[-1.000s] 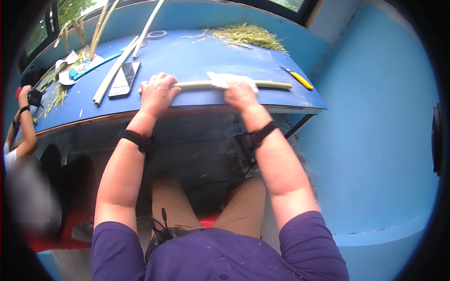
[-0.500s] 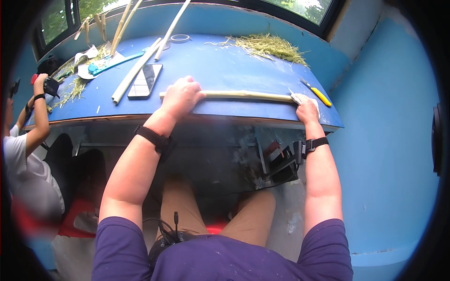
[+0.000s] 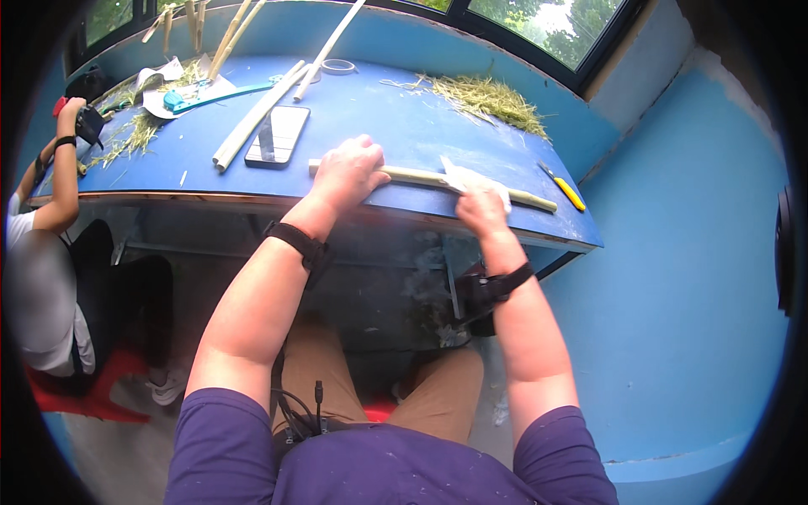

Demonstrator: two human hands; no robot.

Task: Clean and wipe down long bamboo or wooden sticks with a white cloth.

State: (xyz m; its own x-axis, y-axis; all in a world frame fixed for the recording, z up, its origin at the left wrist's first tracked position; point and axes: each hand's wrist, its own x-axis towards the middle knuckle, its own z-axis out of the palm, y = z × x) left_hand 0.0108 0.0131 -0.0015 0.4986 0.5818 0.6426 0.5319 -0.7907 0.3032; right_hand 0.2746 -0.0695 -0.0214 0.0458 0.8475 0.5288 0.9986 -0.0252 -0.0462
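Observation:
A pale bamboo pole [image 3: 415, 175] lies crosswise along the near edge of the blue table. My left hand [image 3: 349, 172] is closed around its left end, pressing it to the tabletop. Further right, my right hand [image 3: 484, 209] is closed on a white cloth or paper wipe [image 3: 471, 179], which is wrapped against the pole. The pole's right end shows beyond the wipe. My right fingertips are partly hidden by the wipe and hand.
A phone [image 3: 279, 136] and more bamboo poles [image 3: 257, 118] lie left of my hands. A yellow-handled tool [image 3: 569, 192] is at the table's right end. Plant shavings [image 3: 488, 99] are piled at the back. A co-worker's hand [image 3: 69, 114] holds a dark object at far left.
My right hand has slid the white wipe leftward along the bamboo pole, uncovering its right end. My left hand stays on the left end. The view has shifted slightly.

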